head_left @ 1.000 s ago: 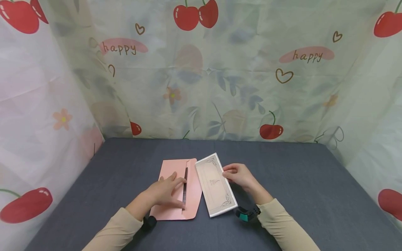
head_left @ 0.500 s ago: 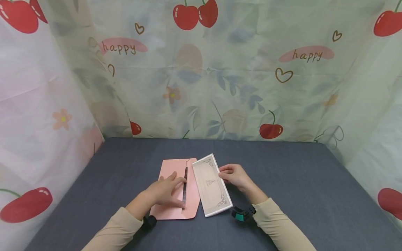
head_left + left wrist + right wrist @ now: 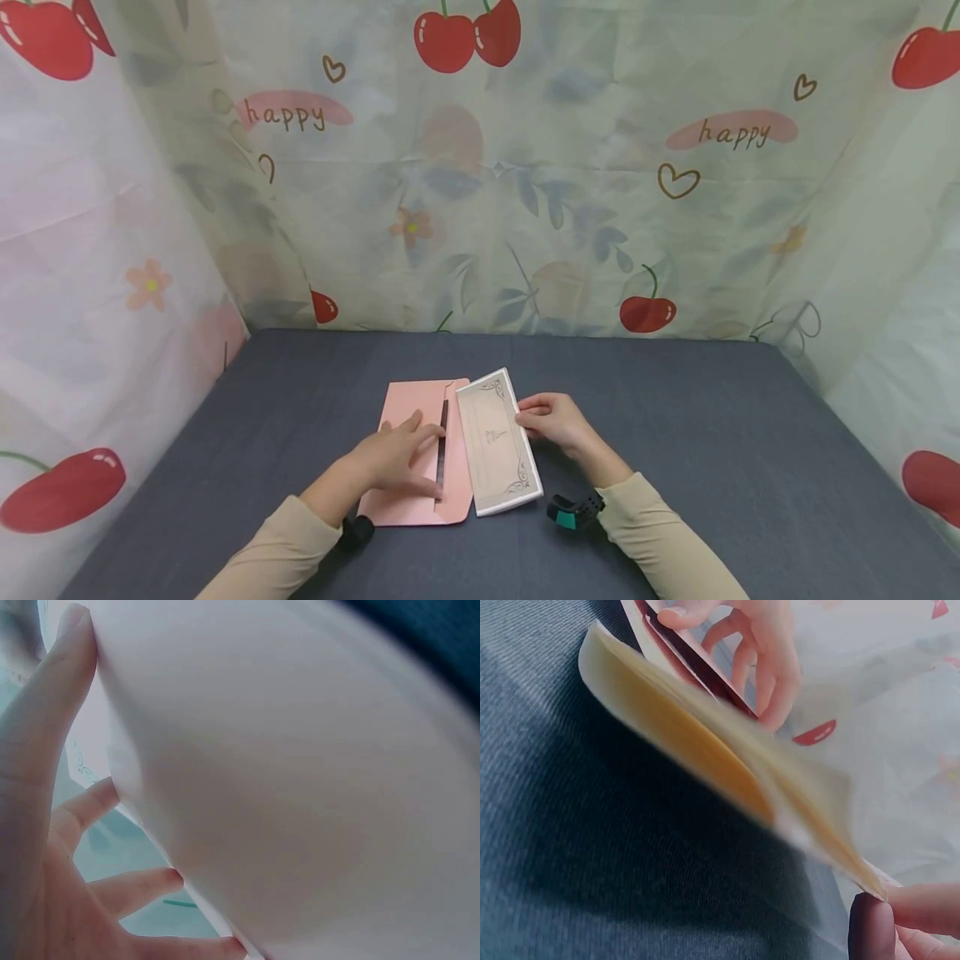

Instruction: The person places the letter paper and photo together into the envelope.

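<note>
We see the pink envelope lying on the dark tablecloth, the left hand on top of it, fingers spread, fingertips at its long slot. Just right of the envelope, the right hand pinches the pale card along its outer edge; the card slants, overlapping the envelope's flap, though we cannot tell whether they touch.

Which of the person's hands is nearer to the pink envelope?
Left. The left hand touches the pink envelope along its opening. The right hand is apart from it, off to its right, pinching the cream printed card by its outer edge.
</note>
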A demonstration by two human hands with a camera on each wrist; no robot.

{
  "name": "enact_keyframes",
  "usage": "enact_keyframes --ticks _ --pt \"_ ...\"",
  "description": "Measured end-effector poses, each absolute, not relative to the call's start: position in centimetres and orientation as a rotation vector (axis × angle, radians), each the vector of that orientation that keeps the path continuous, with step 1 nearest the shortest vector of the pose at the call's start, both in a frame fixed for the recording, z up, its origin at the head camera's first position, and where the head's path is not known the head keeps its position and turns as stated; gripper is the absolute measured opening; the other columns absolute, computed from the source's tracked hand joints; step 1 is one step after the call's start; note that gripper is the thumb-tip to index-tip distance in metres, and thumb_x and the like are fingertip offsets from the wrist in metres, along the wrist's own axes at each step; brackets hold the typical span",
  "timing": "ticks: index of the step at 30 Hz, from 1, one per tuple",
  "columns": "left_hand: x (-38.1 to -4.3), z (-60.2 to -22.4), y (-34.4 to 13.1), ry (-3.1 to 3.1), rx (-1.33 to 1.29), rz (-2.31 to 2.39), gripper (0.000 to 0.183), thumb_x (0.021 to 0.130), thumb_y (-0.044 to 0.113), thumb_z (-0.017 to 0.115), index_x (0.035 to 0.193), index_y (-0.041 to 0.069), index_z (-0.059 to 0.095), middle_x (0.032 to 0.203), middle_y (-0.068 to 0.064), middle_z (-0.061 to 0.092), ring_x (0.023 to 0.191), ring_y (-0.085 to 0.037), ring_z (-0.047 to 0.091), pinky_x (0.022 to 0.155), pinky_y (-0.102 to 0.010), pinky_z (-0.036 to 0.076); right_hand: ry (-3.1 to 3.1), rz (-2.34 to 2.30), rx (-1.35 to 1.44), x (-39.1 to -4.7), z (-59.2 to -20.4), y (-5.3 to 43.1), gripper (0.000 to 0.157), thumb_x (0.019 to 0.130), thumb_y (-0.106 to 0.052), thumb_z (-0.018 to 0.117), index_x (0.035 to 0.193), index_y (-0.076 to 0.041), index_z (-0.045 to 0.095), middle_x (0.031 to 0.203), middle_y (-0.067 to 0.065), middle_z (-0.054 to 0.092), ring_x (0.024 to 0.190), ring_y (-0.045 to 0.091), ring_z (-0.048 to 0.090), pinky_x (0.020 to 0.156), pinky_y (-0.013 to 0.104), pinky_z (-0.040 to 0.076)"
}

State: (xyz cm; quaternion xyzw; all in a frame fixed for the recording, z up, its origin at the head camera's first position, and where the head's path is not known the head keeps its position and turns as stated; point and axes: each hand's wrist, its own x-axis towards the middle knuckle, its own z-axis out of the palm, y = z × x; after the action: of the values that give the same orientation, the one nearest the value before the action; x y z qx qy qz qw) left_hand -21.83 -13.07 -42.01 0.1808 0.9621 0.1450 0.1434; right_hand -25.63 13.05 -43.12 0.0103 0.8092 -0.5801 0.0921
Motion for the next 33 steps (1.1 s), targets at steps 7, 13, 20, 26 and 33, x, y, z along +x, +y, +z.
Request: enact_keyframes --ticks 7,13,20,26,33 --pt "-21.8 -42.0 -13.1 2.771 0.519 0.409 0.082 0.064 0.062 0.074 0.133 0.028 0.046 0.152 -0.020 0.027 0.133 -0.049 0.033 0.109 -0.062 0.025 2.409 -1.721 0.046 -25.6 -43.0 12.6 0.024 0.082 -0.002 0.066 0.103 0.010 0.063 0.085 0.014 0.069 0.064 0.008 0.061 0.062 0.024 0.055" --pt "-21.8 -41.9 -13.0 2.774 0.512 0.407 0.083 0.064 0.062 0.074 0.134 0.028 0.045 0.152 -0.020 0.027 0.133 -0.050 0.032 0.107 -0.063 0.026 2.422 -1.721 0.050 -26.0 -43.2 12.2 0.023 0.081 -0.001 0.066 0.102 0.008 0.064 0.084 0.014 0.069 0.064 0.008 0.062 0.062 0.025 0.056" --pt "-21.6 -41.8 -13.0 2.779 0.532 0.415 0.083 0.064 0.061 0.074 0.133 0.026 0.046 0.151 -0.021 0.028 0.132 -0.050 0.034 0.108 -0.062 0.026 2.410 -1.733 0.045 -26.2 -43.2 12.0 0.023 0.081 -0.001 0.066 0.101 0.009 0.064 0.084 0.015 0.070 0.063 0.007 0.062 0.061 0.023 0.055" --pt "-21.6 -41.9 -13.1 2.779 0.545 0.426 0.083 0.064 0.061 0.074 0.133 0.026 0.046 0.151 -0.022 0.028 0.131 -0.051 0.034 0.107 -0.063 0.027 2.405 -1.740 0.042 -26.3 -43.2 11.7 0.024 0.081 -0.002 0.067 0.101 0.009 0.064 0.086 0.015 0.070 0.064 0.007 0.062 0.061 0.024 0.055" --pt "-21.7 -41.9 -13.2 2.780 0.532 0.410 0.083 0.064 0.062 0.074 0.134 0.027 0.045 0.152 -0.021 0.027 0.132 -0.050 0.033 0.108 -0.062 0.026 2.414 -1.743 0.044 -26.6 -43.5 11.3 0.023 0.080 -0.002 0.067 0.100 0.009 0.065 0.085 0.015 0.071 0.063 0.007 0.062 0.060 0.023 0.055"
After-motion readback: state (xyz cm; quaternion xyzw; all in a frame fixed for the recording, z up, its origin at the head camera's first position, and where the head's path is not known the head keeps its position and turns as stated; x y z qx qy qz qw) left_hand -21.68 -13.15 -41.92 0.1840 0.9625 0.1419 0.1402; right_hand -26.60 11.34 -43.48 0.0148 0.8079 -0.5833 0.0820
